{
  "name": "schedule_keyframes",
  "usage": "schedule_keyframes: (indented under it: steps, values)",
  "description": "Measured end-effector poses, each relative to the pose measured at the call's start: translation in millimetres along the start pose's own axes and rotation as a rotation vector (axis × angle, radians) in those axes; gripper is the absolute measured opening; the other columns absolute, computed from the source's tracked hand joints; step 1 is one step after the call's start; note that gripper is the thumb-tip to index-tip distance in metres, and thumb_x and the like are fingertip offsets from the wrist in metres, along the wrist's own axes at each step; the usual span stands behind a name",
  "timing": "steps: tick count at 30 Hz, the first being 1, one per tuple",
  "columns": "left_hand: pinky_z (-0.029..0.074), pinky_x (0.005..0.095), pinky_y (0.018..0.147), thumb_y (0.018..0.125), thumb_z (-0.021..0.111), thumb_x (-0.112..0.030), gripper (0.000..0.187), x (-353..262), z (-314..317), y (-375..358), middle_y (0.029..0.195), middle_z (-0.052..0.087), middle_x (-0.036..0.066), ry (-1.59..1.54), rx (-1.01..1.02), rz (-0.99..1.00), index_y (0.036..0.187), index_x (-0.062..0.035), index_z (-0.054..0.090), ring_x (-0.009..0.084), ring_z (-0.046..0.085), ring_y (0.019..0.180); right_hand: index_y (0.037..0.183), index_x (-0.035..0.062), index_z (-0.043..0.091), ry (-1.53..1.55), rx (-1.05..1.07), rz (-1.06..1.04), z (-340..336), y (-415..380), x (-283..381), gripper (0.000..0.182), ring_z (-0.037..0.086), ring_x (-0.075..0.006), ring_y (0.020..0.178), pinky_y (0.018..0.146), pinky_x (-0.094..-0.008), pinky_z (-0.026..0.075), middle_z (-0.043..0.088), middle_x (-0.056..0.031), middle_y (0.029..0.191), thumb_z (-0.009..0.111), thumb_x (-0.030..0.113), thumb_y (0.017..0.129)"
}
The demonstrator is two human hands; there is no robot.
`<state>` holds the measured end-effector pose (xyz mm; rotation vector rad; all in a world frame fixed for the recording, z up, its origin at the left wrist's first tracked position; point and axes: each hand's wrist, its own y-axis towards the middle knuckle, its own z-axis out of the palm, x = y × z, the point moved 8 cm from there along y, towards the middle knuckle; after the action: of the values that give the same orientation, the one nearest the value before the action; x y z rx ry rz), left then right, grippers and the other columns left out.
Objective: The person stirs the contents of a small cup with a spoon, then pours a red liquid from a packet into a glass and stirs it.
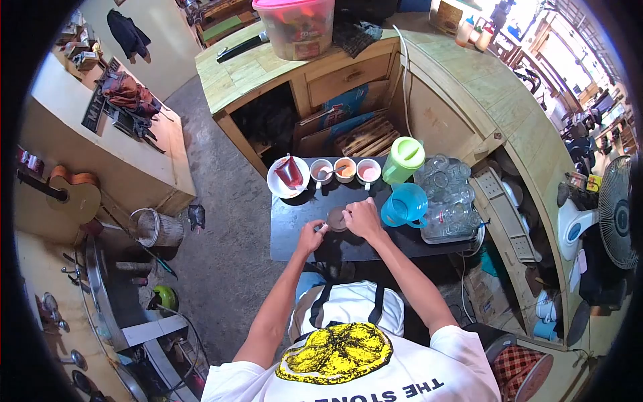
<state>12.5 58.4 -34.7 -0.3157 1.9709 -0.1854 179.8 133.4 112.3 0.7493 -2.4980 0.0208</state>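
A round cup [336, 218] with a greyish-brown inside stands on a dark low table [288, 231] in front of me. My left hand [311, 236] is closed at the cup's left side, fingertips gripping its edge. Over the cup's right side, my right hand [362, 218] is pinched closed; what its fingers hold is hidden. Beyond the hands are a white bowl [272, 182] with a dark red packet [290, 173] in it, and a row of three cups: a left cup [321, 167], a middle cup [345, 165] and a right cup [370, 169]. A spoon [331, 173] rests across them.
Right of my hands stand a blue jug [404, 204] and a green lidded pitcher [404, 159]. A tray [442, 239] carries several glass mugs [449, 194]. A wooden counter [234, 84] curves around the table. On the right is a fan [616, 211].
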Motion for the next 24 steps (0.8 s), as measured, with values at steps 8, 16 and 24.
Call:
schedule_keyframes:
  steps: [8, 16, 24]
  values:
    - [0.050, 0.0354, 0.060, 0.092, 0.064, -0.023, 0.023, -5, -1, -2, 0.069, 0.067, 0.009, -0.027, -0.009, -0.019, 0.098, -0.0020, 0.072, 0.0176, 0.064, 0.059, 0.072, 0.0032, 0.071, -0.148, 0.095, 0.003, 6, -11, 0, 0.022, 0.065, -0.0336, 0.068, 0.076, -0.0450, 0.042, 0.068, -0.0167, 0.070, 0.065, 0.021, 0.084]
    - [0.050, 0.0369, 0.060, 0.092, 0.064, -0.024, 0.022, -12, -3, -4, 0.068, 0.066, 0.009, -0.031, 0.025, 0.007, 0.096, -0.0034, 0.072, 0.0193, 0.065, 0.059, 0.073, 0.0033, 0.071, -0.145, -0.034, -0.112, -3, -13, 17, 0.020, 0.065, -0.0322, 0.070, 0.077, -0.0445, 0.042, 0.069, -0.0160, 0.072, 0.066, 0.020, 0.083]
    - [0.051, 0.0429, 0.074, 0.089, 0.066, -0.024, 0.025, -6, -3, 5, 0.081, 0.070, 0.018, 0.104, 0.054, -0.022, 0.098, -0.0011, 0.069, 0.0328, 0.069, 0.080, 0.074, 0.0039, 0.071, -0.025, -0.022, -0.141, -8, -4, 15, 0.019, 0.067, -0.0300, 0.072, 0.078, -0.0437, 0.041, 0.069, -0.0149, 0.073, 0.064, 0.018, 0.085]
